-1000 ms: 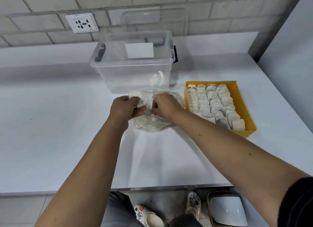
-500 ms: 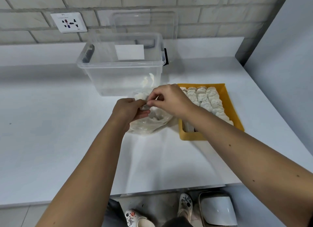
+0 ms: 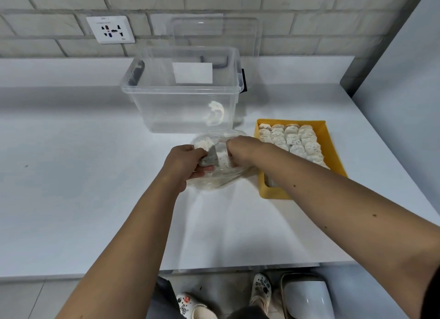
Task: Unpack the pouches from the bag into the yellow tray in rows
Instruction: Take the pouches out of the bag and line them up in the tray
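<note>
The yellow tray [image 3: 273, 192], just right of the right hand [image 3: 240, 149], holds four nearly full rows of pouches [image 3: 292, 140], while the left hand [image 3: 184, 162] and right hand both grip the clear bag [image 3: 214, 180] between them, where several remaining pouches [image 3: 204, 143] await transfer.

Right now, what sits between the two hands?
Head view: the clear bag, gripped by left hand and right hand, pouches showing inside it.

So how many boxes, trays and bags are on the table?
clear box: 1
yellow tray: 1
plastic bag: 1
total: 3
</note>
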Tool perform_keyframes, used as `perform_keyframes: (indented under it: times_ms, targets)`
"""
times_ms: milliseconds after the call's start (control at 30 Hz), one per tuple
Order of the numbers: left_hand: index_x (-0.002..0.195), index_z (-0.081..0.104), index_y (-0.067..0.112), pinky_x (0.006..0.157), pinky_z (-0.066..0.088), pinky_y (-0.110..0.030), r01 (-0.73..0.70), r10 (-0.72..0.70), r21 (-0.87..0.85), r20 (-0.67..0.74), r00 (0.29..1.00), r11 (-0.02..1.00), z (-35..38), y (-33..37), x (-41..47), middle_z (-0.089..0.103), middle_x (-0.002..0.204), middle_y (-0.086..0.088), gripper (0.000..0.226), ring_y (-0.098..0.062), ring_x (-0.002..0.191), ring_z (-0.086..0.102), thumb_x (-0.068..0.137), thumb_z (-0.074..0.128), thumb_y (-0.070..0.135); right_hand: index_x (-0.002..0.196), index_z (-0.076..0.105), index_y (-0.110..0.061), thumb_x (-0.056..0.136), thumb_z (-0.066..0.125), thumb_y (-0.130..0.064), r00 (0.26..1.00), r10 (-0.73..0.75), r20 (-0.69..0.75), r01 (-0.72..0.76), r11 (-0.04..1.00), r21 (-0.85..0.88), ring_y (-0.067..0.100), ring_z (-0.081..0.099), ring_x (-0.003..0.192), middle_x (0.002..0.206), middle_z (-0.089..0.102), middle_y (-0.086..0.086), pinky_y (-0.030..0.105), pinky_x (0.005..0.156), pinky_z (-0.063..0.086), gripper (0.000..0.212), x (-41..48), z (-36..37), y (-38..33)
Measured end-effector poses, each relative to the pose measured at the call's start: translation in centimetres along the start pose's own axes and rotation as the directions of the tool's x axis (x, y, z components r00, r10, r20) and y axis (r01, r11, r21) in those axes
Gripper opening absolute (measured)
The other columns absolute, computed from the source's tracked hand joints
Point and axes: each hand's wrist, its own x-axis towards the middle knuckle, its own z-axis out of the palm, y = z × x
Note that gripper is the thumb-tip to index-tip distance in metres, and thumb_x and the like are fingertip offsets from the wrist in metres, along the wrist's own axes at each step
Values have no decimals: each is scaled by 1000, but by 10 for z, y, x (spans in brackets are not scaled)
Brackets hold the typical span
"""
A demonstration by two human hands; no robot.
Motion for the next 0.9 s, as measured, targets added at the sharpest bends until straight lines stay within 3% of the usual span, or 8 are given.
perform_keyframes:
  times_ms: [100, 200, 300, 400, 533, 700, 833, 900]
  targets:
    - [97, 64, 3, 88, 58, -40, -9, 8, -24, -9, 1000, 1000, -1, 0, 1, 72, 81, -9, 9, -23, 75, 75, 94, 58, 9, 85, 65, -16, 86, 62, -12, 999, -15, -29, 16, 999, 37, 23, 59, 90, 98, 61, 2, 30, 68, 44, 6, -1, 2, 1]
    - [101, 66, 1, 83, 61, -37, -55, 53, -71, -27, 998, 996, -3, 4, 0, 75, 92, -14, 13, -26, 81, 76, 94, 58, 8, 82, 70, -21, 80, 60, -5, 979, -62, -192, 87, 989, 123, 19, 58, 90, 86, 55, -9, 30, 65, 42, 19, -13, -2, 3]
    - [98, 67, 6, 75, 62, -33, -137, 133, -68, -62, 989, 988, -6, 11, 2, 74, 90, -13, 11, -25, 78, 76, 95, 57, 10, 87, 61, -22, 87, 58, -13, 954, -89, -287, 146, 972, 182, 19, 57, 89, 92, 61, -4, 32, 67, 43, 10, -28, -15, 9]
    - [104, 69, 7, 69, 62, -32, -188, 189, 17, -85, 978, 982, -6, 16, 6, 74, 88, -10, 15, -23, 74, 76, 95, 60, 16, 91, 56, -20, 94, 58, -16, 955, -91, -282, 202, 896, 395, 16, 67, 74, 89, 66, -3, 30, 63, 48, 5, -41, -31, 15]
    - [104, 68, -1, 74, 63, -35, -135, 134, 27, 30, 991, 990, -1, 18, 5, 72, 92, -13, 22, -26, 77, 75, 94, 63, 18, 89, 65, -17, 89, 68, -16, 943, -129, -308, 292, 764, 576, 15, 66, 54, 82, 70, 1, 27, 54, 54, 3, -49, -47, 11]
    - [114, 69, 0, 90, 59, -35, -26, 45, -68, 298, 953, 997, 2, 19, -2, 75, 108, -12, 28, -26, 100, 73, 94, 52, 10, 88, 67, -9, 87, 70, -8, 931, -26, -365, 271, 719, 640, 21, 68, 51, 71, 70, 11, 35, 56, 61, 4, -40, -46, 4]
    - [114, 70, 3, 89, 58, -35, -41, 60, -68, 312, 948, 997, 2, 16, -3, 75, 109, -11, 31, -26, 99, 73, 94, 64, 26, 89, 68, -6, 86, 70, -4, 928, -11, -374, 279, 686, 672, 22, 69, 52, 68, 70, 13, 33, 54, 60, 4, -36, -42, -1]
    - [112, 68, 0, 87, 59, -35, -55, 66, -50, 264, 962, 997, 0, 13, -1, 75, 107, -13, 30, -26, 96, 74, 93, 68, 23, 91, 68, -5, 87, 70, -5, 932, -2, -363, 281, 636, 718, 24, 70, 55, 70, 70, 15, 33, 55, 60, 5, -35, -40, -2]
